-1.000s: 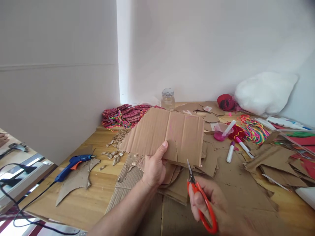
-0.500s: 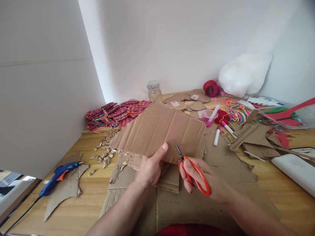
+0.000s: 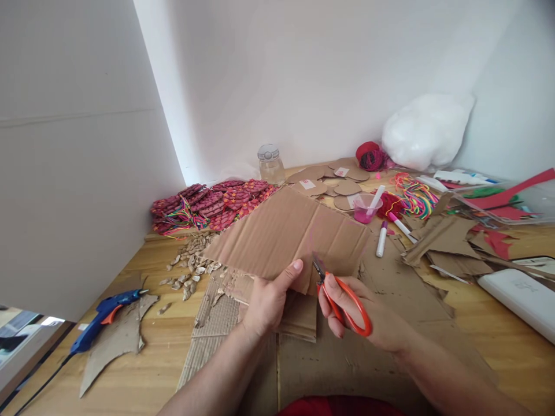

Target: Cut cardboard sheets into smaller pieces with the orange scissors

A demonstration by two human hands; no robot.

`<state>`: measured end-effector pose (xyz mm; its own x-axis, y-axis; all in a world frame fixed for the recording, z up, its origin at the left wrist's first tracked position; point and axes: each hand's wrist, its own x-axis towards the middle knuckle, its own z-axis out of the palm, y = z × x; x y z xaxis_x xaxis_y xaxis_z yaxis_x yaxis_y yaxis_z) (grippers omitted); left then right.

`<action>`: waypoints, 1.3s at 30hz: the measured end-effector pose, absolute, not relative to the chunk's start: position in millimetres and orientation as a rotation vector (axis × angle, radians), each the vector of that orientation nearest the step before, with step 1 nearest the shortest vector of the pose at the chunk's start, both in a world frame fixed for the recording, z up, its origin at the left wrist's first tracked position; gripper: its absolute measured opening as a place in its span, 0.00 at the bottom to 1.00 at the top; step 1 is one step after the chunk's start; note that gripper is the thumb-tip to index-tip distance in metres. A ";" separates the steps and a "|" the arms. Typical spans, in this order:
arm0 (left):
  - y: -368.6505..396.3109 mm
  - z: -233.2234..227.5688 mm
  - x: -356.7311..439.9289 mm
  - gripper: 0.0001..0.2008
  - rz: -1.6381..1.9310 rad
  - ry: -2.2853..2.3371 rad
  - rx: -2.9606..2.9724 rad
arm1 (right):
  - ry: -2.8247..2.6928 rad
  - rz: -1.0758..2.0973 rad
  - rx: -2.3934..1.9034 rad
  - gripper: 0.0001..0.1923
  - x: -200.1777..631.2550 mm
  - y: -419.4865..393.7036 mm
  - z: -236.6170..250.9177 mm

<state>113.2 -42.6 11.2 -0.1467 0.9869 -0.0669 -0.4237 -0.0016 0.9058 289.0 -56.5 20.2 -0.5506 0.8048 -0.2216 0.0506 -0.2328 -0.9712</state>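
Note:
My left hand [image 3: 271, 300] pinches the near edge of a brown cardboard piece [image 3: 269, 234], its thumb on top and the other fingers hidden beneath. Faint pink lines run over the right part of that piece. In my right hand [image 3: 359, 306] are scissors [image 3: 347, 306] with orange-red handles. Their dark blades lie at the cardboard's near edge, just right of my left thumb, where a short slit shows. Below the held piece, more cardboard [image 3: 299, 318] rests on a large cardboard sheet [image 3: 368, 370].
A blue glue gun [image 3: 104, 318] lies at left on a cardboard scrap [image 3: 117, 341]. Shells [image 3: 186, 283], patterned fabric pieces [image 3: 208, 202] and a glass jar [image 3: 272, 167] stand behind. Markers [image 3: 382, 240], cardboard scraps [image 3: 455, 242], a clear plastic box [image 3: 511, 215] and white stuffing [image 3: 427, 130] occupy the right.
The held cardboard has shifted slightly right and down, with my left hand moving along. The scissors' handles have come a little closer together, with the blades at the edge.

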 end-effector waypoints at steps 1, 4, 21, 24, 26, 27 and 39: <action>-42.9 9.1 112.5 0.35 1.478 1.027 0.820 | -1.504 1.820 -1.046 0.32 289.8 -56.2 21.0; -43.0 5.6 110.6 0.33 1.500 1.100 0.877 | -1.526 1.765 -1.083 0.31 290.3 -56.5 22.7; -48.7 10.8 127.1 0.34 1.503 0.921 0.609 | -1.526 1.499 -1.207 0.26 279.8 -58.0 3.0; -48.7 11.5 129.1 0.31 1.492 0.901 0.581 | -1.547 1.464 -1.209 0.25 278.9 -58.3 -4.7; -48.0 10.4 128.7 0.32 1.499 0.906 0.587 | -1.531 1.475 -1.184 0.25 278.2 -58.4 -6.0; -47.8 9.5 128.4 0.33 1.503 0.910 0.598 | -1.526 1.487 -1.159 0.25 277.9 -58.4 -5.2; -54.8 6.7 131.0 0.28 1.480 0.919 0.704 | -1.557 1.460 -1.210 0.26 275.5 -57.3 7.9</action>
